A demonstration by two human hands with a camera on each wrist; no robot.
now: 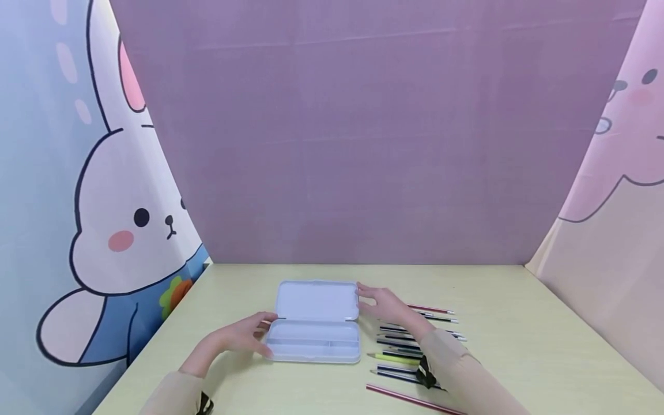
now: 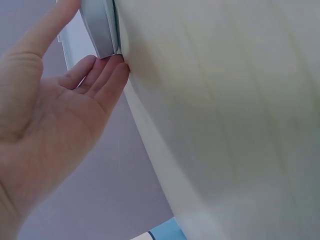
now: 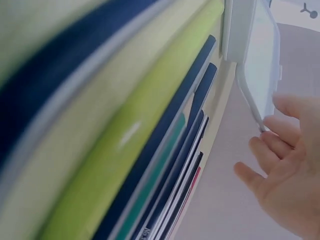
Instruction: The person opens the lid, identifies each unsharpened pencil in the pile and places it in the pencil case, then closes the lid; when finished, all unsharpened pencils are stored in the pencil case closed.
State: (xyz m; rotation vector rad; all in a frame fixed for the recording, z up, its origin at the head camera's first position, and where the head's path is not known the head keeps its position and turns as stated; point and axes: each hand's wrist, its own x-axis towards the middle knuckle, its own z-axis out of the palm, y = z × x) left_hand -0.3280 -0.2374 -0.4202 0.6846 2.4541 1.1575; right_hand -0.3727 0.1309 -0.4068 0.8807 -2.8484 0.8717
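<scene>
On the table (image 1: 544, 334), the white case (image 1: 306, 331) lies unfolded, long axis nine-to-three, lid (image 1: 317, 300) toward twelve; the left hand (image 1: 241, 334), fingers loosely spread, touches its nine o'clock edge, the right hand (image 1: 385, 303), equally relaxed, meets the lid's three o'clock edge, nearer the pencils (image 1: 398, 359) at four.

Wht case (image 1: 316, 326), open, flat on tbl (image 1: 524, 340).

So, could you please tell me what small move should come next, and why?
Probably the right hand should leave the lid and pick up the yellow-green pencil. The pencil case lies open with nothing visible inside, the other pencils lie loose to its right too, and the left hand at its left end could steady it.
</scene>
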